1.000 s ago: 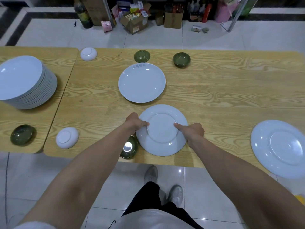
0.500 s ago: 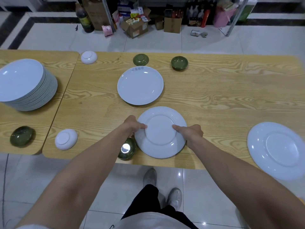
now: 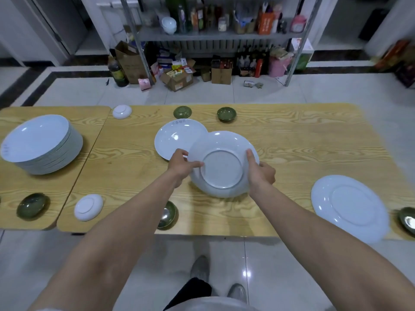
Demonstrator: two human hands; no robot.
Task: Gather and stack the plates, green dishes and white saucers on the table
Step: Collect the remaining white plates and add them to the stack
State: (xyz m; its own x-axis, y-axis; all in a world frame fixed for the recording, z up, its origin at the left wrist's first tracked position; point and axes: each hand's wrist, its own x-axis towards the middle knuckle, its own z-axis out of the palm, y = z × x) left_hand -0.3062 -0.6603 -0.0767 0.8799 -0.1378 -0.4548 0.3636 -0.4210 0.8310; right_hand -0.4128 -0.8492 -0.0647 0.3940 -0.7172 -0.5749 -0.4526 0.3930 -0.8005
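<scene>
I hold a round white ceramic plate point(image 3: 222, 169) bottom-up between both hands. It is clear of the pale wood-grain tabletop point(image 3: 292, 142) and tilted so its foot ring faces me. My left hand point(image 3: 182, 167) grips the left rim, fingers point(image 3: 195, 164) curled round the edge and thumb on the underside. My right hand point(image 3: 260, 173) grips the right rim the same way, thumb beside the foot ring.

From where I stand, the held plate covers the near right edge of a second white plate point(image 3: 175, 140). That one lies right way up, with faint blue writing on its far rim. I cannot tell whether the two touch.

A large white plate point(image 3: 349, 207) lies upside down at the right near edge, with a glossy green dish point(image 3: 407, 218) just beside it. Along the far edge sit an overturned white saucer point(image 3: 122, 111), an overturned green dish point(image 3: 182, 112) and an upright green dish point(image 3: 226, 114). Near my left forearm are another overturned white saucer point(image 3: 88, 207) and a shiny green dish point(image 3: 167, 214), partly hidden by my arm.

On the adjoining tabletop point(image 3: 13, 187) to the left stands a tall stack of white plates point(image 3: 38, 142), with a dark green dish point(image 3: 32, 205) nearer me.
</scene>
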